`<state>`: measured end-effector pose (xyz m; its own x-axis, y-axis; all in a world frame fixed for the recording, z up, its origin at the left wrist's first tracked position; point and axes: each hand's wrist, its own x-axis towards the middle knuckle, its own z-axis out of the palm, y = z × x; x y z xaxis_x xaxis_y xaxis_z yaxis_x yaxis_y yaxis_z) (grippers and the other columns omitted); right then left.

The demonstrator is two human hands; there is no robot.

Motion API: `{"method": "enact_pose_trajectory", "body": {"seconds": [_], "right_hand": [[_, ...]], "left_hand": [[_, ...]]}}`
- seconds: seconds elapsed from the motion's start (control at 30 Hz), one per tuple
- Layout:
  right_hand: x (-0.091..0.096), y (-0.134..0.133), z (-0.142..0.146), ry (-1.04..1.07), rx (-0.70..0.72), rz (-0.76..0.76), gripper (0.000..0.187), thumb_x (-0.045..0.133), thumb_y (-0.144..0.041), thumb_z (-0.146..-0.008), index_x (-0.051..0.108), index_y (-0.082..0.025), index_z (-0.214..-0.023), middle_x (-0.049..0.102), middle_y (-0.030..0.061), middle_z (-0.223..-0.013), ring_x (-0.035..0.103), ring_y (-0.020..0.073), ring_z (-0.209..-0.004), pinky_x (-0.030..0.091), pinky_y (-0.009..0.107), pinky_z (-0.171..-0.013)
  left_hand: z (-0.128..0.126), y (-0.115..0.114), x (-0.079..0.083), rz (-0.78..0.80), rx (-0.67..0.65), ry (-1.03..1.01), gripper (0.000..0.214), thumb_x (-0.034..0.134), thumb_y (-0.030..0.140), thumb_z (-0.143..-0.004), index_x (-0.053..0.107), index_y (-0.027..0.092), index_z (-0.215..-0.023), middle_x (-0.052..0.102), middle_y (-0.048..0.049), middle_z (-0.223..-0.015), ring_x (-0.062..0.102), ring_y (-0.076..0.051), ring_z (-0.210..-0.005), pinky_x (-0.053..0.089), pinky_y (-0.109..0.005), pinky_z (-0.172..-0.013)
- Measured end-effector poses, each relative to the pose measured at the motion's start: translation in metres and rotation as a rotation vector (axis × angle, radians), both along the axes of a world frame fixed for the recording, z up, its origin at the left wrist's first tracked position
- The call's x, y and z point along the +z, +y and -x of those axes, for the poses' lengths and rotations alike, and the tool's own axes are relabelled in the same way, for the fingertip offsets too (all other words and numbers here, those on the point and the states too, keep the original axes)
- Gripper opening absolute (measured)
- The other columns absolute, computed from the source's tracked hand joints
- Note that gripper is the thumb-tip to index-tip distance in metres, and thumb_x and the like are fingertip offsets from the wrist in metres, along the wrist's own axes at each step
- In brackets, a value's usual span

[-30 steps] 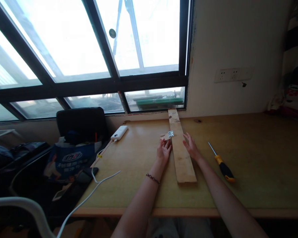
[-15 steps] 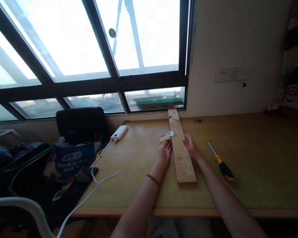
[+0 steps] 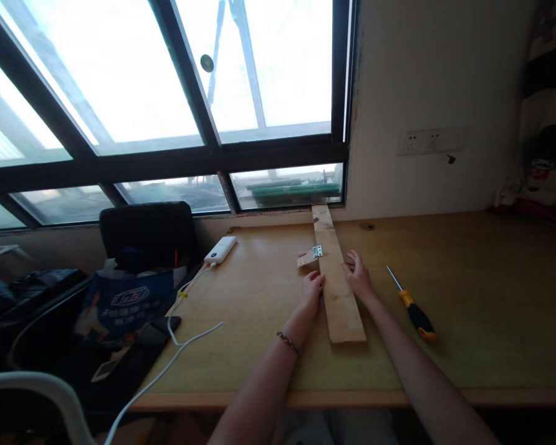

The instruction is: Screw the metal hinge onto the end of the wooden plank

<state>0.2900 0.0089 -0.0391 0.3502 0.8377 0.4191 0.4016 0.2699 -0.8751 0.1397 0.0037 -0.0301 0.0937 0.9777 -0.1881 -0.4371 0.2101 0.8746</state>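
A long wooden board (image 3: 341, 301) lies on the table, its far end reaching the window sill. A small metal hinge (image 3: 317, 251) sits on its left edge and joins it to a short wooden piece (image 3: 307, 259) sticking out to the left. Just nearer than that piece, my left hand (image 3: 312, 290) is closed with its fingertips against the board's left edge. My right hand (image 3: 358, 277) grips the opposite edge, thumb and fingers bent around it. The fingertips' undersides are hidden. To the right lies a screwdriver (image 3: 417, 314) with a yellow and black handle, its tip pointing away.
A white power bank (image 3: 220, 249) with a white cable (image 3: 185, 343) lies at the table's left side. Beyond that edge stands a black chair (image 3: 151, 235) with a blue bag (image 3: 125, 306). The window (image 3: 278, 142) and a wall socket (image 3: 430, 141) are behind the table.
My left hand has slid nearer along the board, away from the short hinged piece, and its fingers have closed at the edge. My right hand has moved slightly nearer and closed onto the board.
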Motion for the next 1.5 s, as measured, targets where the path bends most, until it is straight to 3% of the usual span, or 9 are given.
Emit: {"method": "enact_pose_trajectory", "body": {"seconds": [0.27, 0.4, 0.57, 0.77, 1.07, 1.37, 1.5], "right_hand": [[0.011, -0.003, 0.002, 0.069, -0.051, 0.064, 0.046, 0.052, -0.040, -0.073, 0.050, -0.017, -0.113, 0.057, 0.0142, -0.116, 0.062, 0.0225, -0.087, 0.050, 0.039, -0.078], [0.019, -0.012, 0.001, 0.103, -0.071, 0.099, 0.035, 0.052, -0.039, -0.071, 0.059, -0.017, -0.097, 0.065, 0.0102, -0.100, 0.063, 0.0227, -0.086, 0.050, 0.037, -0.078], [0.019, -0.038, 0.011, 0.156, -0.204, 0.200, 0.024, 0.054, -0.034, -0.067, 0.063, -0.017, -0.082, 0.068, 0.0117, -0.088, 0.063, 0.0247, -0.085, 0.049, 0.037, -0.079], [0.018, -0.050, 0.020, 0.288, -0.213, 0.339, 0.015, 0.061, -0.027, -0.057, 0.062, -0.020, -0.070, 0.070, 0.0072, -0.081, 0.063, 0.0262, -0.086, 0.049, 0.035, -0.076], [0.020, -0.061, 0.021, 0.562, -0.004, 0.393, 0.018, 0.057, -0.034, -0.062, 0.058, -0.016, -0.059, 0.066, 0.0032, -0.059, 0.061, 0.0180, -0.055, 0.044, 0.025, -0.046], [0.040, -0.066, 0.014, 0.972, 0.143, 0.466, 0.008, 0.056, -0.023, -0.064, 0.058, -0.017, -0.059, 0.065, 0.0024, -0.055, 0.060, 0.0146, -0.050, 0.046, 0.025, -0.048], [0.053, -0.074, 0.009, 1.007, 0.198, 0.510, 0.011, 0.054, -0.025, -0.067, 0.061, -0.017, -0.064, 0.066, 0.0034, -0.057, 0.061, 0.0170, -0.052, 0.048, 0.028, -0.051]], "left_hand": [[-0.001, 0.006, 0.000, 0.115, -0.051, -0.068, 0.018, 0.061, 0.006, -0.062, 0.061, 0.011, -0.079, 0.066, -0.0080, -0.075, 0.062, -0.015, -0.060, 0.048, -0.026, -0.059], [0.002, 0.009, 0.002, 0.152, -0.100, -0.153, 0.019, 0.057, 0.003, -0.062, 0.060, 0.011, -0.079, 0.066, -0.0078, -0.076, 0.062, -0.015, -0.063, 0.048, -0.025, -0.059], [0.006, 0.008, 0.003, 0.138, -0.181, -0.229, 0.027, 0.052, -0.001, -0.060, 0.060, 0.012, -0.082, 0.066, -0.0091, -0.080, 0.064, -0.017, -0.070, 0.050, -0.028, -0.068], [0.006, 0.005, 0.005, 0.085, -0.226, -0.246, 0.036, 0.048, -0.007, -0.052, 0.062, 0.012, -0.078, 0.067, -0.0092, -0.081, 0.063, -0.023, -0.085, 0.049, -0.036, -0.082], [0.009, 0.004, 0.003, 0.027, -0.239, -0.241, 0.040, 0.051, -0.005, -0.047, 0.065, 0.010, -0.080, 0.068, -0.0111, -0.083, 0.063, -0.026, -0.087, 0.047, -0.040, -0.086], [0.009, -0.006, 0.015, -0.067, -0.230, -0.250, 0.043, 0.058, -0.004, -0.045, 0.066, 0.012, -0.084, 0.068, -0.0107, -0.090, 0.061, -0.028, -0.094, 0.045, -0.040, -0.087], [0.007, -0.014, 0.027, -0.154, -0.235, -0.259, 0.044, 0.066, 0.002, -0.048, 0.066, 0.011, -0.091, 0.067, -0.0113, -0.097, 0.060, -0.026, -0.096, 0.043, -0.036, -0.089]]}}
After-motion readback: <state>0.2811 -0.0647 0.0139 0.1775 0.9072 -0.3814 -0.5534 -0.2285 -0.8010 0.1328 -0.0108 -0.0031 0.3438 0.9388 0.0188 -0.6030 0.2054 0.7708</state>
